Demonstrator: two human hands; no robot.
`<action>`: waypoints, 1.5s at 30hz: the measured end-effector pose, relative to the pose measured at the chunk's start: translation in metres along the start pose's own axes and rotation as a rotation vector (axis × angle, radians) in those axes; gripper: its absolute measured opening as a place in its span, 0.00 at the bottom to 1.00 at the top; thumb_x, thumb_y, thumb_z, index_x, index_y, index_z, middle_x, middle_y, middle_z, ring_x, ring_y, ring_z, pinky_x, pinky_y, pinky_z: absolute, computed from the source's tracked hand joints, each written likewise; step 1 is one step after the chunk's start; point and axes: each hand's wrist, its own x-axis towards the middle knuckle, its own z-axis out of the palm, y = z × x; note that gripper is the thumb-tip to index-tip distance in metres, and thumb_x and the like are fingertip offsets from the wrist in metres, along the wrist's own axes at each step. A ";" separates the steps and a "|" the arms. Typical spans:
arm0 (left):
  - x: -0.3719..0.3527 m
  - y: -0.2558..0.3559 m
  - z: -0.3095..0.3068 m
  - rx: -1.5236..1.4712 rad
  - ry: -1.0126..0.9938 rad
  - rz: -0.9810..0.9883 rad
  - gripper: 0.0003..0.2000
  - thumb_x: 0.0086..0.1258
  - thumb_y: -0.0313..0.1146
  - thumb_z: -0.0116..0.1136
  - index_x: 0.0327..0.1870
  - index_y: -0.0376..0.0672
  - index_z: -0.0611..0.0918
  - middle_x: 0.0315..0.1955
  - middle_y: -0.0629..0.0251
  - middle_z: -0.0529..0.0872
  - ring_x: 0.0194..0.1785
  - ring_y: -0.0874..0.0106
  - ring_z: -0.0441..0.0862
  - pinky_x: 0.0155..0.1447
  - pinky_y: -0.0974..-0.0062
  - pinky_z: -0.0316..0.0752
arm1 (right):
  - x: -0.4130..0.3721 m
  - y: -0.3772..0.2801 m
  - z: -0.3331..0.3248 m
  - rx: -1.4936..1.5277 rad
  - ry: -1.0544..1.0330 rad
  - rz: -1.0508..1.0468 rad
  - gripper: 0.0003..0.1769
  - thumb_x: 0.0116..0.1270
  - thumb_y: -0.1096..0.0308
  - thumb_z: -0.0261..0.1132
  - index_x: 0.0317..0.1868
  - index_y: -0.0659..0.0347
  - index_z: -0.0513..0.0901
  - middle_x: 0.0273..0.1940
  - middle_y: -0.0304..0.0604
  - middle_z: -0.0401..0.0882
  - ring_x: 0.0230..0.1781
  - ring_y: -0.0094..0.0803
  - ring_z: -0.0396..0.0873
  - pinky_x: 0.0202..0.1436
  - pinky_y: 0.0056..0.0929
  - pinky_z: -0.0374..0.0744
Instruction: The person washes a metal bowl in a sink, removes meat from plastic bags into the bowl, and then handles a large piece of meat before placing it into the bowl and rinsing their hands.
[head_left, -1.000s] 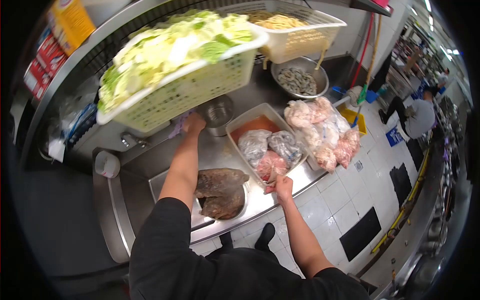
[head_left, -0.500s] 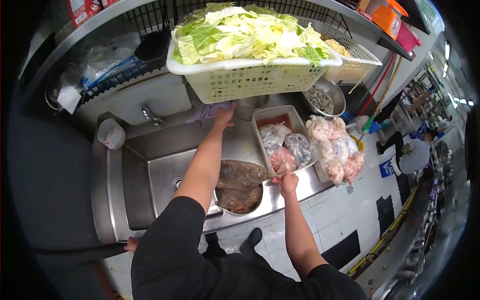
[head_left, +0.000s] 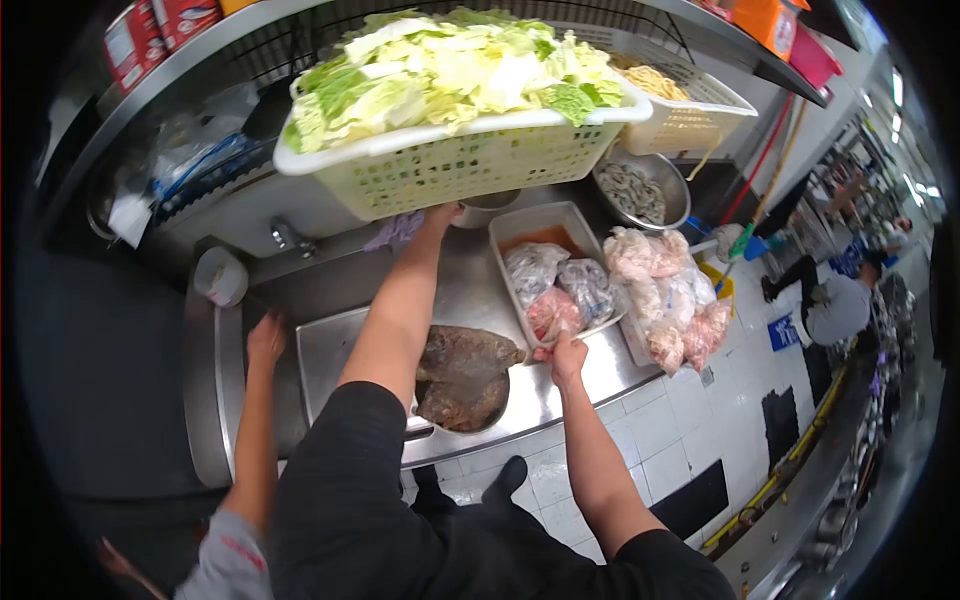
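Note:
My left hand (head_left: 443, 213) is beside a round metal pot (head_left: 488, 208), below the large basket; its fingers are mostly hidden. To its left lies a purple cloth (head_left: 396, 231). With my right hand (head_left: 562, 355) I grip the near rim of a pale plastic tub (head_left: 502, 268), which holds bagged food (head_left: 552, 312) and reddish liquid. Two dark brown pieces (head_left: 468, 350), perhaps fish or meat, rest on a round container left of my right hand. Bags of pale pink meat (head_left: 665, 290) are stacked to the right of the tub.
A basket (head_left: 430, 172) heaped with cut cabbage overhangs the counter. Behind are a noodle basket (head_left: 690, 122) and a bowl of shrimp-like food (head_left: 632, 190). A co-worker's arm (head_left: 262, 400) reaches over the sink (head_left: 335, 345) at left. Another person (head_left: 838, 308) is at far right.
The co-worker's arm has come into fuller view over the sink. The pale tub appears slightly shifted left with the rest of the view. The cabbage basket looks larger and further left.

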 end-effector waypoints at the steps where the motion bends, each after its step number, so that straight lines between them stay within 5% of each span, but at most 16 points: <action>1: -0.003 0.007 -0.017 0.017 -0.009 0.046 0.31 0.78 0.46 0.60 0.76 0.44 0.65 0.71 0.51 0.68 0.66 0.54 0.77 0.50 0.54 0.91 | 0.008 -0.004 0.006 0.016 -0.010 0.029 0.20 0.78 0.68 0.56 0.29 0.76 0.76 0.25 0.54 0.80 0.19 0.44 0.84 0.21 0.42 0.86; 4: -0.028 0.028 -0.068 0.010 -0.009 0.129 0.27 0.79 0.46 0.60 0.73 0.43 0.71 0.67 0.52 0.75 0.62 0.55 0.81 0.44 0.58 0.92 | 0.037 -0.009 0.029 0.037 -0.086 0.036 0.20 0.79 0.67 0.57 0.34 0.79 0.78 0.28 0.54 0.81 0.20 0.43 0.83 0.21 0.42 0.86; 7: -0.113 0.064 -0.104 0.068 0.232 0.173 0.21 0.78 0.40 0.59 0.65 0.38 0.77 0.58 0.53 0.81 0.52 0.58 0.86 0.38 0.62 0.92 | 0.075 -0.020 0.053 0.049 -0.226 0.029 0.26 0.81 0.55 0.61 0.40 0.77 0.80 0.34 0.53 0.83 0.25 0.42 0.84 0.25 0.42 0.87; 10: -0.151 0.030 -0.169 0.029 0.318 0.085 0.13 0.72 0.31 0.59 0.39 0.23 0.84 0.36 0.55 0.83 0.34 0.63 0.86 0.31 0.63 0.92 | 0.122 -0.019 0.061 0.076 -0.415 0.029 0.31 0.79 0.44 0.63 0.43 0.72 0.80 0.35 0.47 0.82 0.28 0.40 0.85 0.31 0.39 0.88; 14: -0.214 -0.009 -0.210 0.083 0.400 -0.016 0.11 0.73 0.29 0.57 0.42 0.27 0.83 0.36 0.58 0.83 0.36 0.66 0.86 0.35 0.63 0.93 | 0.097 -0.039 0.060 -0.083 -0.331 0.103 0.29 0.78 0.45 0.64 0.43 0.71 0.80 0.34 0.44 0.81 0.29 0.35 0.84 0.34 0.36 0.88; 17: -0.236 -0.058 -0.225 0.121 0.477 -0.161 0.18 0.74 0.31 0.59 0.49 0.17 0.81 0.46 0.47 0.85 0.43 0.56 0.89 0.34 0.63 0.94 | 0.049 -0.036 0.046 -0.227 -0.439 0.027 0.24 0.78 0.51 0.67 0.46 0.69 0.80 0.35 0.44 0.82 0.29 0.31 0.83 0.35 0.30 0.85; 21: -0.238 -0.141 -0.243 0.028 0.529 -0.236 0.10 0.72 0.28 0.58 0.40 0.26 0.80 0.36 0.55 0.79 0.36 0.63 0.85 0.39 0.61 0.94 | -0.001 -0.012 0.005 -0.676 -0.385 -0.329 0.11 0.74 0.67 0.67 0.44 0.69 0.83 0.31 0.45 0.86 0.30 0.30 0.83 0.39 0.31 0.82; 23: -0.248 -0.172 -0.251 -0.201 0.521 -0.421 0.15 0.75 0.29 0.55 0.52 0.22 0.78 0.43 0.49 0.79 0.41 0.54 0.88 0.40 0.63 0.94 | -0.019 -0.005 -0.020 -0.806 -0.367 -0.443 0.10 0.72 0.68 0.68 0.43 0.68 0.84 0.32 0.48 0.87 0.33 0.33 0.86 0.42 0.33 0.83; 25: -0.258 -0.207 -0.252 -0.352 0.604 -0.522 0.08 0.73 0.28 0.54 0.44 0.30 0.77 0.39 0.53 0.77 0.34 0.55 0.84 0.38 0.60 0.94 | -0.038 0.000 -0.044 -0.833 -0.363 -0.465 0.08 0.74 0.69 0.67 0.42 0.68 0.82 0.32 0.45 0.87 0.32 0.27 0.85 0.39 0.28 0.82; 31: -0.275 -0.350 -0.256 -0.450 0.785 -0.698 0.14 0.74 0.26 0.54 0.58 0.34 0.74 0.46 0.52 0.77 0.51 0.51 0.83 0.52 0.44 0.87 | -0.091 -0.006 -0.085 -1.083 -0.198 -0.448 0.07 0.69 0.73 0.71 0.43 0.67 0.83 0.34 0.47 0.87 0.35 0.33 0.85 0.41 0.32 0.83; 33: -0.215 -0.325 -0.267 -0.426 0.756 -0.609 0.16 0.75 0.29 0.55 0.60 0.35 0.74 0.50 0.54 0.77 0.53 0.53 0.82 0.54 0.46 0.86 | -0.103 -0.003 -0.089 -1.075 -0.174 -0.466 0.08 0.69 0.72 0.71 0.43 0.68 0.83 0.34 0.49 0.87 0.35 0.35 0.86 0.43 0.34 0.84; 36: -0.074 -0.200 -0.292 -0.444 0.591 -0.344 0.19 0.76 0.34 0.57 0.64 0.38 0.74 0.56 0.55 0.76 0.57 0.55 0.81 0.56 0.49 0.84 | -0.131 -0.006 -0.079 -0.978 -0.192 -0.380 0.09 0.72 0.70 0.70 0.44 0.67 0.84 0.36 0.47 0.88 0.37 0.33 0.87 0.42 0.33 0.84; 39: -0.037 -0.125 -0.294 -0.408 0.475 -0.241 0.22 0.77 0.39 0.58 0.68 0.40 0.74 0.61 0.57 0.76 0.61 0.57 0.80 0.59 0.52 0.82 | -0.156 -0.020 -0.048 -0.922 -0.162 -0.347 0.09 0.71 0.70 0.69 0.45 0.68 0.84 0.39 0.51 0.88 0.41 0.38 0.89 0.42 0.35 0.86; 42: -0.108 -0.213 -0.281 -0.208 0.412 -0.363 0.26 0.78 0.44 0.60 0.71 0.42 0.74 0.67 0.59 0.76 0.65 0.60 0.80 0.62 0.55 0.81 | -0.166 -0.031 -0.013 -0.870 -0.152 -0.423 0.10 0.72 0.69 0.69 0.45 0.69 0.84 0.40 0.52 0.88 0.40 0.39 0.89 0.42 0.35 0.86; 45: -0.260 -0.305 -0.235 0.043 0.283 -0.561 0.29 0.79 0.49 0.61 0.75 0.44 0.74 0.73 0.61 0.76 0.69 0.62 0.79 0.65 0.59 0.79 | -0.172 -0.044 0.019 -0.883 -0.171 -0.374 0.16 0.72 0.62 0.70 0.45 0.71 0.83 0.39 0.55 0.88 0.38 0.42 0.89 0.42 0.39 0.85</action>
